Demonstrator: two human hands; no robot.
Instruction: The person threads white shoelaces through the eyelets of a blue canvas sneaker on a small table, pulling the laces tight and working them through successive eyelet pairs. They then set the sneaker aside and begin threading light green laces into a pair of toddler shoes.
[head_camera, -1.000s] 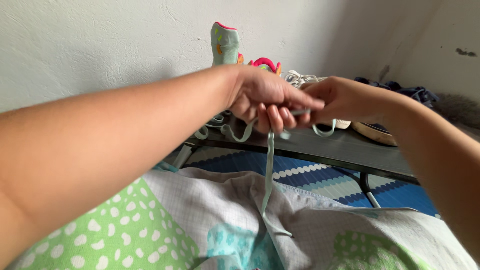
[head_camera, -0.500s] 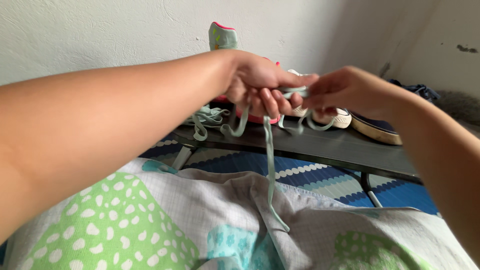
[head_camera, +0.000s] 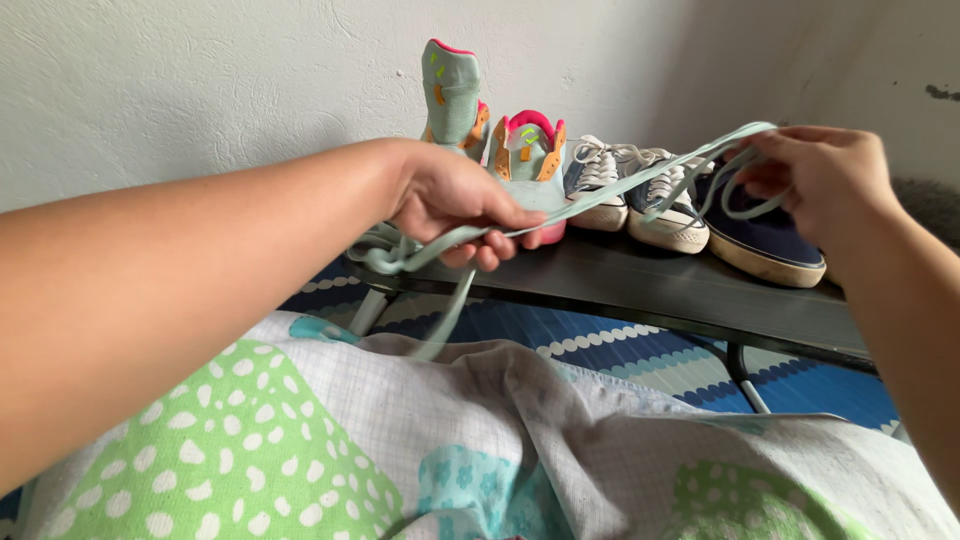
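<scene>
my left hand and right hand both grip the shoelace, stretching it taut; next i'd judge it needs threading.

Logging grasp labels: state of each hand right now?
Left hand: fingers closed on the pale green shoelace.
Right hand: fingers pinching the same shoelace's looped end.

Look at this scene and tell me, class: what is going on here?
A person stretches a pale green shoelace between both hands: the left hand pinches one end low, the right hand holds the looped end higher. Behind, mint-and-pink high-top shoes, white sneakers and a navy shoe sit on a dark shelf.
</scene>
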